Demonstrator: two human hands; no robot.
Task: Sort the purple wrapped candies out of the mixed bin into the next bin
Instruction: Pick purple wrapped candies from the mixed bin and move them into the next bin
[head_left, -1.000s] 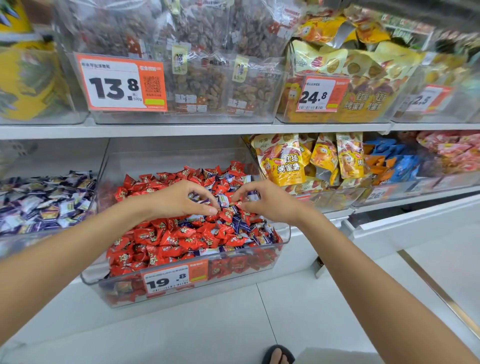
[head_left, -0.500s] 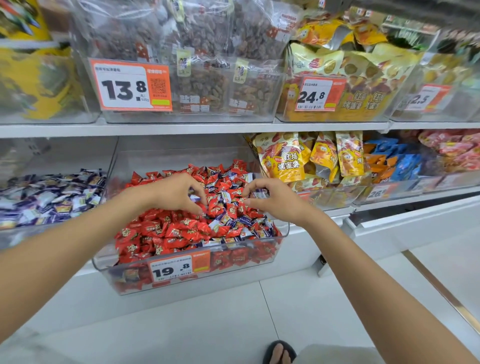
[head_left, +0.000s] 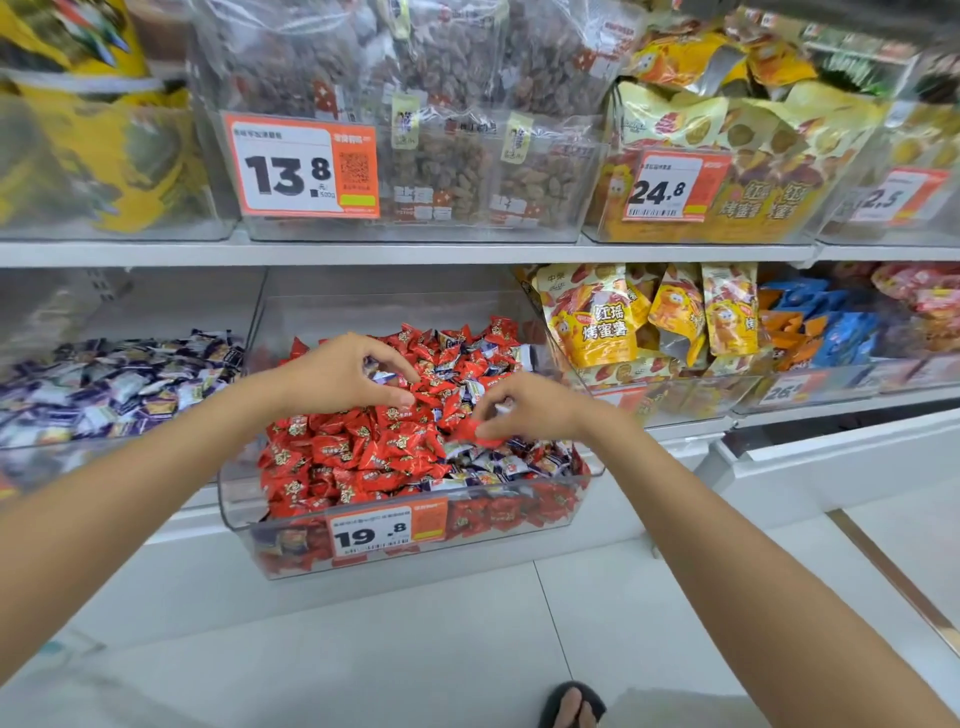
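Digging in the mixed bin (head_left: 236, 512) for purple candies (head_left: 493, 463), the left hand (head_left: 343, 375) curls, its catch unclear, while the right hand (head_left: 530, 410) seemingly pinches a red candy (head_left: 475, 431) aside.

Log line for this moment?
stage: picking | left hand: over mixed bin, hold unclear | right hand: pinches red candy | purple bin: left, part full

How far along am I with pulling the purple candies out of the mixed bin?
Done: the next bin on the left holds a pile of purple candies. In hand: left hand and right hand both pick among wrappers in the mixed bin; whether either grips one is unclear. Left: many purple ones sit among the red candies, mostly front right.
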